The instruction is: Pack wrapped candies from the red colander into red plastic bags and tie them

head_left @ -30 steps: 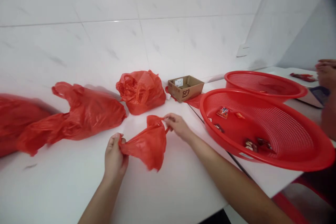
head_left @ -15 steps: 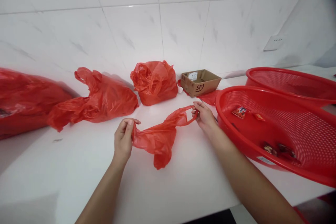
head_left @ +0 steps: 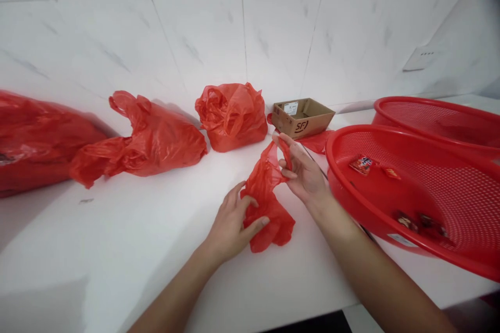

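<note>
A limp red plastic bag [head_left: 269, 208] hangs between my hands over the white table [head_left: 156, 250]. My right hand [head_left: 302, 171] holds it up by a handle loop, which passes round its fingers. Against the bag's left side rests my left hand [head_left: 236, 223], its thumb and fingers apart and not closed round the plastic. The fingertips partly overlap the bag's folds. Just right of my right hand stands a red perforated basket [head_left: 449, 182] with several small snack packets [head_left: 361, 165] in it.
Along the tiled wall sit filled red bags [head_left: 234, 119] and an open cardboard box [head_left: 304, 118], with flat red plastic [head_left: 316, 141] beside it. A second red basket [head_left: 437, 114] stands behind the first. The table's front edge shows at the bottom.
My left hand has let go of the bag's left end and moved right, opening against its side. The bag, stretched sideways before, now hangs from my right hand, which is slightly higher.
</note>
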`<state>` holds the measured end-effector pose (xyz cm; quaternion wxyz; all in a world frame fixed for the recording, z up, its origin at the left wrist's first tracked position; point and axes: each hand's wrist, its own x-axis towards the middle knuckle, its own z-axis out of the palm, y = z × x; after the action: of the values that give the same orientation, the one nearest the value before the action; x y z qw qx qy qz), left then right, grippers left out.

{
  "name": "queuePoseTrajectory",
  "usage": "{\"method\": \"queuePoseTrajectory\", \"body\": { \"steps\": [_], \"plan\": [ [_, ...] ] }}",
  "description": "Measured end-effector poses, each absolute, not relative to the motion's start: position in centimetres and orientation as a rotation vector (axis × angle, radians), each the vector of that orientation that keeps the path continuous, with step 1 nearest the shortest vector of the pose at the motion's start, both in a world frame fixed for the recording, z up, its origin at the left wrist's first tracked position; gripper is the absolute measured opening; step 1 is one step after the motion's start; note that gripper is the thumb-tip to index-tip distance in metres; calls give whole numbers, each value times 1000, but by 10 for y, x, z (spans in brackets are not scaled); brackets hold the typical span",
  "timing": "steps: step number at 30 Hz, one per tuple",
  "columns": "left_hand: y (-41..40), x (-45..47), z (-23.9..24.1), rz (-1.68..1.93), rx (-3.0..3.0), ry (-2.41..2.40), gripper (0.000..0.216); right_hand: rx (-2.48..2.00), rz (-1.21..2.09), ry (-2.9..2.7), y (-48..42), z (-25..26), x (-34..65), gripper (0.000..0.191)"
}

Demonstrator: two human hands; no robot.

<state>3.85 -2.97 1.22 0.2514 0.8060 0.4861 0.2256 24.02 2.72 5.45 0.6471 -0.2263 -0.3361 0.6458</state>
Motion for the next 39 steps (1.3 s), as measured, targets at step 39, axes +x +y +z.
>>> {"method": "queuePoseTrajectory", "body": {
  "steps": [39],
  "plan": [
    [3, 1, 30, 1254, 1276, 1204, 34, -916, 111, -1837, -2, 58, 215, 22]
  ]
}}
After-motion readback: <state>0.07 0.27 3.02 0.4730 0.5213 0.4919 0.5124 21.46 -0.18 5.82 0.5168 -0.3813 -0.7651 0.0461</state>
